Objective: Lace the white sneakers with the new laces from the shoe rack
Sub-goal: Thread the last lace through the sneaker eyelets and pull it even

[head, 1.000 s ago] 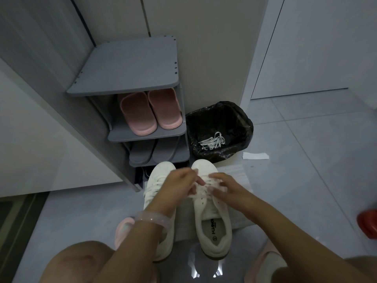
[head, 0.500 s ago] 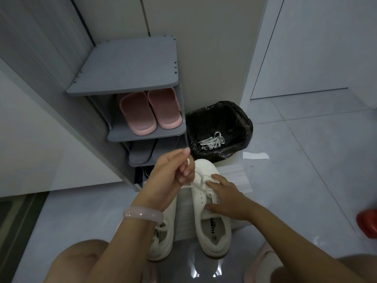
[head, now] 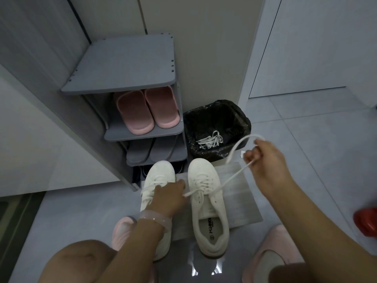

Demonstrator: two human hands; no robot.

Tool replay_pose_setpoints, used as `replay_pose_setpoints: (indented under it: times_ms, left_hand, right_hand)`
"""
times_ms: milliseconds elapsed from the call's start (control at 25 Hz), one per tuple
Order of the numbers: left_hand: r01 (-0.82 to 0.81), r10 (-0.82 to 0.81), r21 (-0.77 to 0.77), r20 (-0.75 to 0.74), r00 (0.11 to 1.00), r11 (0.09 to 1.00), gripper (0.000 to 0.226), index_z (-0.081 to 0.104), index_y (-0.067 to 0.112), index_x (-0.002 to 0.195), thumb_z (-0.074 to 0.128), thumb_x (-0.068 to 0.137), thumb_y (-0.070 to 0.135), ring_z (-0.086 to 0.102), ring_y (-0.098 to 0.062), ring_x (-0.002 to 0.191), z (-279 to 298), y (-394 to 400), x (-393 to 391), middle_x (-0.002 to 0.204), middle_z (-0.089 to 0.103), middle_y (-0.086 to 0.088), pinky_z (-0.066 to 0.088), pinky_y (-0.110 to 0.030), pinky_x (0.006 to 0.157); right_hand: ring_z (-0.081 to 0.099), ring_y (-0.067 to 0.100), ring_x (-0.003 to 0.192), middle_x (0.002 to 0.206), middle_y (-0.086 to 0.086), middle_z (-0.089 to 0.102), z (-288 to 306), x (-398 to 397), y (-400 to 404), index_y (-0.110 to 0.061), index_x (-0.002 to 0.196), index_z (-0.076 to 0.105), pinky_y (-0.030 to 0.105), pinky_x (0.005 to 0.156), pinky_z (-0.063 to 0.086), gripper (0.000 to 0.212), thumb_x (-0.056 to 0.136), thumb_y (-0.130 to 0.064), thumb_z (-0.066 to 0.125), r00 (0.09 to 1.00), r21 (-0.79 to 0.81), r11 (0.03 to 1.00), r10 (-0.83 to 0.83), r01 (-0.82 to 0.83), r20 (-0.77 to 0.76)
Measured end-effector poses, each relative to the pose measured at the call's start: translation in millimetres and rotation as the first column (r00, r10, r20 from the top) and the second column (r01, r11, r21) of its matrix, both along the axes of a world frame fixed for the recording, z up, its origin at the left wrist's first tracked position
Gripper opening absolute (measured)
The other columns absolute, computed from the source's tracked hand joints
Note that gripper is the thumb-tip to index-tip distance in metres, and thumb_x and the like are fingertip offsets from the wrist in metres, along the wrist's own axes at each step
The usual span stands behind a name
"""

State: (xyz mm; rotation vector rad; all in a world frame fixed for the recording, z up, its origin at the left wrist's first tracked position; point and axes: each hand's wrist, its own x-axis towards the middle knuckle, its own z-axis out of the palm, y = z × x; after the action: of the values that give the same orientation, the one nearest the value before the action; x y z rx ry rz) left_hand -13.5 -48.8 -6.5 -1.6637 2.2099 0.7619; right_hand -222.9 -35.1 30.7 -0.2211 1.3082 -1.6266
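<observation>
Since 0.5 s ago, right hand (head: 267,166) swung out to mid-right of frame, fingers pinching lace (head: 232,177) taut from right sneaker (head: 206,201) at centre. Left hand (head: 169,196) sits btwn both shoes, fingers pinching other lace end. Judgement: pull evenly, keep lace flat, no twist.

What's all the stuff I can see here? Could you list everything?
Sneakers: two, white, side by side on the mat.
Lace: one, white, running taut from the right-hand sneaker up to the right hand.
Mat: one, grey, on the floor under the sneakers.
Shoe rack: one, grey, against the wall.
Pink slippers: one pair, second shelf.
Grey slippers: one pair, shelf below.
Bin: one, black-lined, right of the rack.
Old laces: a white bundle, inside the bin.
Red object: one, right edge, cut off.
Bracelet: one, clear pinkish, left wrist.
Left hand: between the sneakers.
Right hand: raised, grip shut on the lace.
</observation>
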Motion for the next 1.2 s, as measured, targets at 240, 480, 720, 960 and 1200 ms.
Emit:
replay_pose_setpoints:
  times_ms: [240,480,720,960,1200]
  left_hand:
    - [-0.075,0.002,-0.343,-0.208,0.978,0.936,0.020,0.069,0.022,0.100,0.053,0.090,0.023,0.057,-0.015,0.103,33,-15,5,0.104,0.065,0.004,0.036,-0.028,0.089]
    - [0.072,-0.243,-0.387,-0.415,0.877,0.919,0.030,0.075,0.013,0.095,0.051,0.080,0.022,0.062,-0.024,0.087,44,-12,3,0.090,0.069,-0.008,0.046,-0.032,0.081]
    - [-0.062,-0.059,-0.328,-0.347,0.936,0.943,0.022,0.072,0.018,0.103,0.055,0.090,0.015,0.059,-0.020,0.099,26,-18,13,0.101,0.070,-0.001,0.040,-0.027,0.087]
    - [-0.121,0.129,-0.197,0.030,0.991,0.973,0.020,0.067,0.022,0.099,0.049,0.092,0.018,0.054,-0.022,0.106,7,-11,25,0.104,0.063,-0.001,0.038,-0.033,0.092]
    - [-0.219,0.235,-0.228,0.046,0.971,0.949,0.026,0.066,0.024,0.103,0.046,0.090,0.014,0.055,-0.020,0.106,8,-19,45,0.113,0.060,0.002,0.037,-0.030,0.086]
  right_hand:
    - [0.050,0.034,0.112,0.122,0.016,0.053,-37,-14,11,-0.001,0.123,0.050,0.040,0.092,0.043,0.043,0.088,-0.024,0.056,0.246,0.759,0.650,0.738,-0.014,-0.628]
    - [0.054,0.014,0.107,0.116,0.000,0.060,-26,55,18,-0.014,0.118,0.061,0.024,0.090,0.041,0.032,0.088,-0.024,0.061,-0.042,0.519,0.539,0.666,-0.663,-0.745]
    - [0.057,0.018,0.070,0.072,0.005,0.062,-25,49,16,-0.015,0.088,0.055,0.033,0.067,0.046,0.003,0.091,-0.017,0.053,0.244,0.341,0.880,0.429,-0.330,-0.870]
    - [0.053,0.025,0.064,0.066,0.008,0.055,-30,40,19,-0.012,0.106,0.047,0.036,0.064,0.043,0.023,0.084,-0.006,0.048,0.298,0.290,0.957,0.267,0.034,-0.917]
    - [0.050,0.014,0.062,0.078,-0.002,0.053,4,22,7,-0.015,0.097,0.048,0.027,0.060,0.044,0.014,0.093,-0.006,0.037,0.628,-0.043,0.964,-0.205,0.263,-0.751]
